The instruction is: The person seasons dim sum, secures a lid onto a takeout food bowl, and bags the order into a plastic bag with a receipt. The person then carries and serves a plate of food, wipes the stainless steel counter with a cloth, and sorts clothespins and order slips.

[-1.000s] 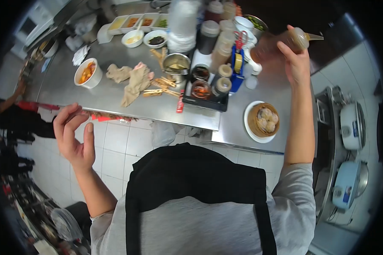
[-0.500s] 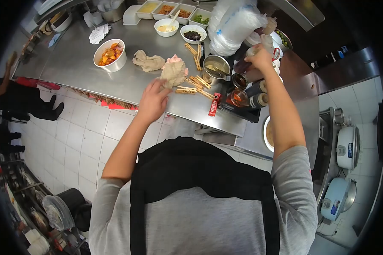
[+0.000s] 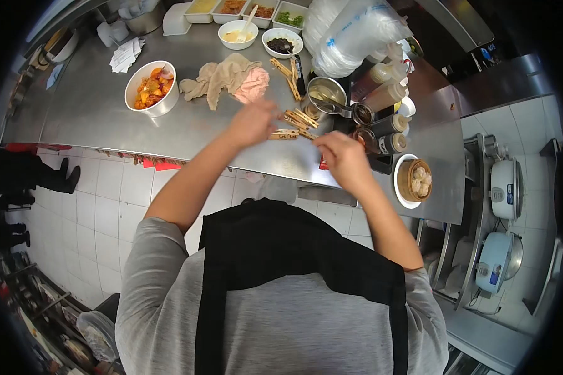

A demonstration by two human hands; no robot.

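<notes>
Wooden clothespins [image 3: 284,134]: a loose cluster on the steel counter [image 3: 106,130], just in front of the metal pot [image 3: 327,92], some lying across one another between and beyond the two hands.
Clothespin feel: probably very light, stiff and dry, with a springy bite; the flat tail ends look like the place to take hold, thumb against fingertip, since pressing there should part the tips.
Right hand [image 3: 343,156]: palm down, thumb and fingertips drawn close at the near end of one clothespin; whether they pinch it, I cannot tell.
Left hand [image 3: 254,124]: above the counter edge, beside the clothespins and just below the pink cloth [image 3: 253,85]; its fingers are blurred, so I cannot tell whether they are spread or pressed together.
Red packet [image 3: 323,164]: mostly hidden by the right hand; likely thin and easily creased, best lifted by an edge.
Cloths: the pink one lies crumpled against a tan cloth [image 3: 228,75]; both seem soft and limp, easily gathered at a fold.
Bamboo steamer [image 3: 405,181]: on a white plate [image 3: 408,204], right of the right hand, with dumplings inside.
</notes>
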